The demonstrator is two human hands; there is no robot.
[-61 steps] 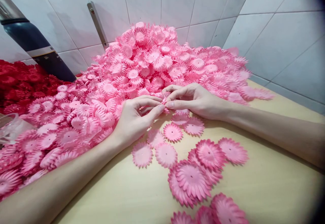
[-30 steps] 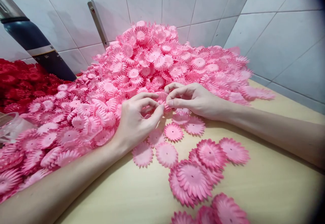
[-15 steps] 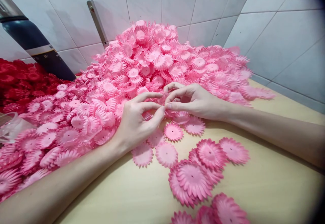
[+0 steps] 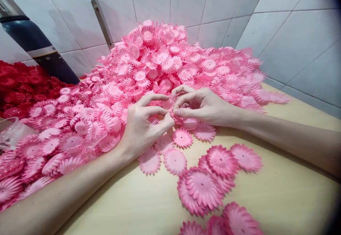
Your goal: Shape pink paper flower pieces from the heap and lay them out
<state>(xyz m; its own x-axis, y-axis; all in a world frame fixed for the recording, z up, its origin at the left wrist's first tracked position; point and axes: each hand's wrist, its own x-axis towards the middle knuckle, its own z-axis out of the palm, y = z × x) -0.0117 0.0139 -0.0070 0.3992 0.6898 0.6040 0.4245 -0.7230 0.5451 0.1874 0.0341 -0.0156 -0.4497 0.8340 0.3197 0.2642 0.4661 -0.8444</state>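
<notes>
In front of the big heap of pink artificial-flower petal discs point(image 4: 160, 59), my two hands meet fingertip to fingertip. My left hand point(image 4: 147, 121) is closed in a loose pinch at the edge of a pink petal disc point(image 4: 168, 104). From the other side my right hand point(image 4: 195, 107) pinches the same disc, thumb against curled fingers. Much of that disc is hidden by the fingers and blends into the heap behind. Just below the hands a single petal disc point(image 4: 182, 138) with a small centre hole lies flat on the table point(image 4: 128, 203).
Darker-edged petal discs point(image 4: 204, 188) lie overlapping toward the front right. Red petal pieces point(image 4: 23, 85) are heaped at the left, beside a leaning dark blue bottle point(image 4: 39, 43). Clear plastic point(image 4: 16, 133) sits at the left edge. White tiled walls point(image 4: 151, 0) close off the back and right.
The fingertips have parted slightly, and more of the pink petal disc shows between them. Both arms and the surrounding discs stay almost where they were.
</notes>
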